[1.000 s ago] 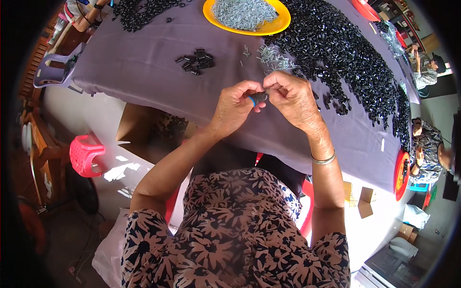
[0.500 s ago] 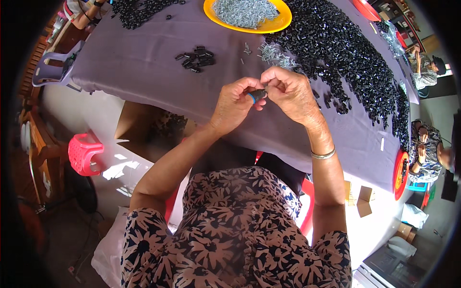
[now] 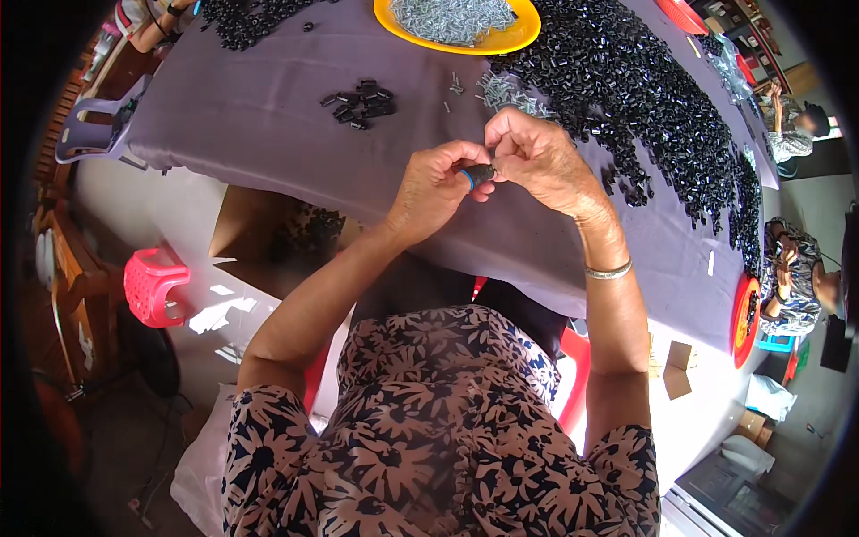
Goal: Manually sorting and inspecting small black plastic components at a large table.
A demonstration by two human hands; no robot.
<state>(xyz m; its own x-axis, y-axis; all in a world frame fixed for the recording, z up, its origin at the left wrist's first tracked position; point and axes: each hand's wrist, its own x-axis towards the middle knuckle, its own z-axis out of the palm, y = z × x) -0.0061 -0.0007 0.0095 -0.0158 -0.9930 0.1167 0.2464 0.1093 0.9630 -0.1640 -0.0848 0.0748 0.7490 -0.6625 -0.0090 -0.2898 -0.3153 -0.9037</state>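
Far left: a pink plastic stool (image 3: 154,285) on the floor, well apart from the table. Beside it, nearer the table, an open cardboard box (image 3: 277,242) with dark bits inside.

On the purple tablecloth (image 3: 250,116), a small heap of black plastic pieces (image 3: 361,103), lying apart from both hands.

Then the left hand (image 3: 436,186), curled up over the near part of the table. Fingers pinched tight on a small black part (image 3: 479,172) with a blue ring at its left end. Part held in the air between the two hands, just above the cloth. Long side lying almost flat, running left to right, tipped up a little toward the right. Blue end pointing at the left hand, dark end pointing at the right hand.

Next, the right hand (image 3: 537,157), fingertips closed on the dark end of the same part. Both hands touching at the part. A thin metal bangle (image 3: 608,270) on the right wrist.

Up top, a yellow plate (image 3: 514,36) full of little silver screws (image 3: 452,16). A few more screws spilled on the cloth just below the plate.

To the right, a big spread of black plastic pieces (image 3: 644,98) covering much of the cloth, reaching close to the right hand.

Far right, another person (image 3: 796,282) sitting in a patterned top, next to an orange tray (image 3: 744,320) at the table's edge.
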